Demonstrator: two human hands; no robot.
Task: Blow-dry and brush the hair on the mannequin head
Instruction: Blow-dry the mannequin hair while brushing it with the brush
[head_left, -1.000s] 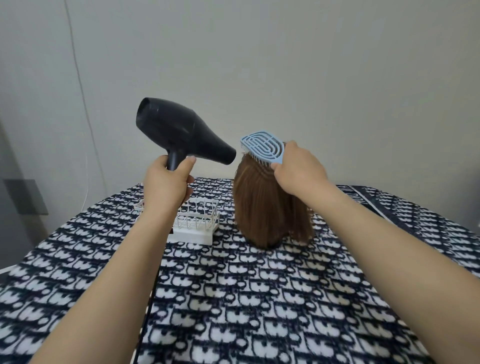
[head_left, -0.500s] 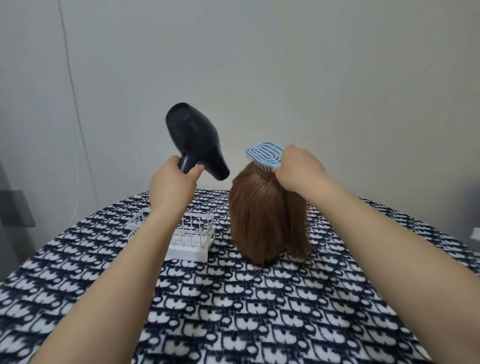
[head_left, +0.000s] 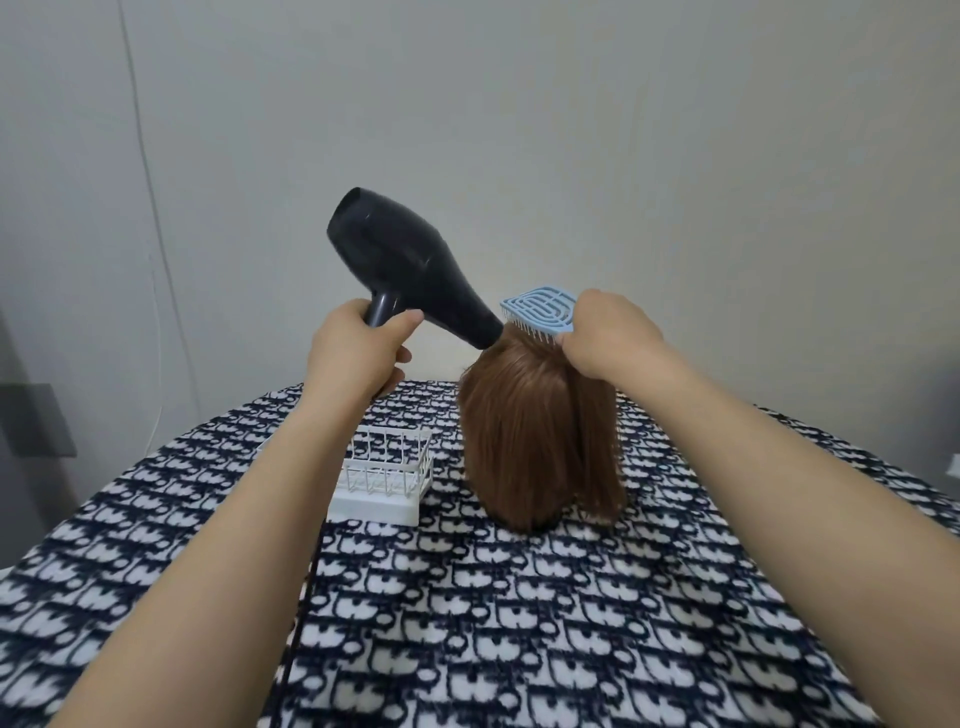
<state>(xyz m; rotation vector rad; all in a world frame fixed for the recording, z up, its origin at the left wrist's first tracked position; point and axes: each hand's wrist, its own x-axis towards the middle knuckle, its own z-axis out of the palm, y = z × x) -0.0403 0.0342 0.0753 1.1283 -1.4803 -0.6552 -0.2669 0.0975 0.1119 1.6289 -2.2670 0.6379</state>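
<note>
Two firm holds: your left hand (head_left: 353, 358) curls fingers (head_left: 399, 357) round the dryer (head_left: 410, 270) handle, right hand (head_left: 608, 338) round the brush (head_left: 540, 306); stroke soft hair (head_left: 535, 431) lightly.

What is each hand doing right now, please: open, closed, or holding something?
Left hand: closed around the handle of the black plastic hair dryer.
Right hand: closed around the light blue vented plastic brush.

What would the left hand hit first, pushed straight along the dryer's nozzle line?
Probably the brown hair at the crown, just below the blue brush; the hair dryer nozzle in the left hand looks almost against it, though depth is unclear.
</note>
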